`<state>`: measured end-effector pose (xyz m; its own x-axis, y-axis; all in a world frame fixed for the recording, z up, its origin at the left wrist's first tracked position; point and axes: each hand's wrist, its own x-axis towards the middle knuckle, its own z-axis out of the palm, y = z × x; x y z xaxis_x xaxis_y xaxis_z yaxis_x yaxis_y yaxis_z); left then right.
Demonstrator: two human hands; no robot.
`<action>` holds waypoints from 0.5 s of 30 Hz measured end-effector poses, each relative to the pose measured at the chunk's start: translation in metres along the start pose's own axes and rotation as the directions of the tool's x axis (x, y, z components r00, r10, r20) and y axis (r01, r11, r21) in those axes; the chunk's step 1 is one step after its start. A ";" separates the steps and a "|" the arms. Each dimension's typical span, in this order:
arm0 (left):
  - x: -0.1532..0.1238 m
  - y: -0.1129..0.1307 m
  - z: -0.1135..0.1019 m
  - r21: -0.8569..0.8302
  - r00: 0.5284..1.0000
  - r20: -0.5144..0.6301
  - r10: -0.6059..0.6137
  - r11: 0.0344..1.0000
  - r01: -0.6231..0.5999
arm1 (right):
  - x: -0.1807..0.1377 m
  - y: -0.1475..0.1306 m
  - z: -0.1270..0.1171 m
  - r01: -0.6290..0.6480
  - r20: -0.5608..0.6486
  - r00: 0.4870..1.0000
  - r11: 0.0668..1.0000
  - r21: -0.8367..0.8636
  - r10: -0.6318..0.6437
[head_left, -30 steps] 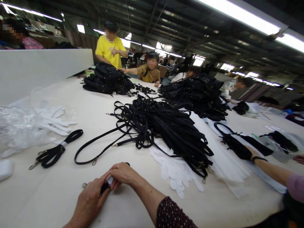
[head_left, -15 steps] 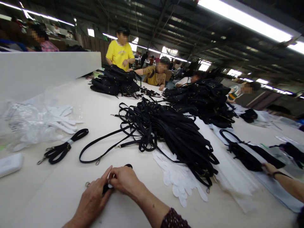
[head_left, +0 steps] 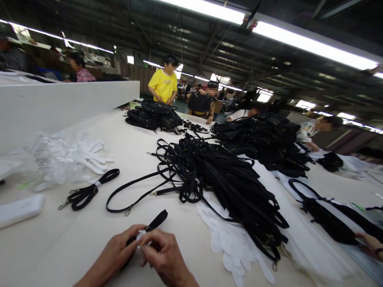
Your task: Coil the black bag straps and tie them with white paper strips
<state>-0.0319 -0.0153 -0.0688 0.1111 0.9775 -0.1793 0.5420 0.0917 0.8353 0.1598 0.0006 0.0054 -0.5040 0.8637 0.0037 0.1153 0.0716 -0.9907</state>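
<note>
"What are those two hands doing?"
"The left hand [head_left: 121, 247] is gripping a folded black strap [head_left: 158, 219] over the near counter [head_left: 182, 217]; the right hand [head_left: 164, 255] is pinching its white band [head_left: 140, 235]."
"Any room to move?"
"Pale surface is showing between them and the strap pile [head_left: 221, 171]; farther off, a white partition [head_left: 68, 103] is standing along the left side."

Left hand [head_left: 121, 247], near seven o'clock, was bare — its forearm [head_left: 93, 276] uncovered as far as seen. Right hand [head_left: 164, 255], just past six, was also bare — wrist [head_left: 183, 278] included.
</note>
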 end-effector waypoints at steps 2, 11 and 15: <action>-0.005 0.014 -0.005 0.000 0.998 0.045 -0.038 0.999 0.038 | -0.004 0.000 -0.006 -0.116 -0.004 0.993 0.977 0.177 0.119; -0.015 0.041 -0.003 -0.516 0.975 0.193 -0.110 0.834 0.197 | -0.011 -0.007 -0.019 0.036 -0.168 0.986 0.986 0.162 -0.009; -0.030 0.059 -0.005 -0.876 0.937 0.307 -0.167 0.335 0.347 | -0.030 0.009 -0.019 0.217 -0.055 0.971 0.953 -0.211 -0.233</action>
<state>-0.0074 -0.0381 -0.0122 0.2692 0.8422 -0.4671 -0.5098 0.5361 0.6729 0.1927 -0.0150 -0.0013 -0.4689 0.8495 0.2419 0.1817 0.3608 -0.9148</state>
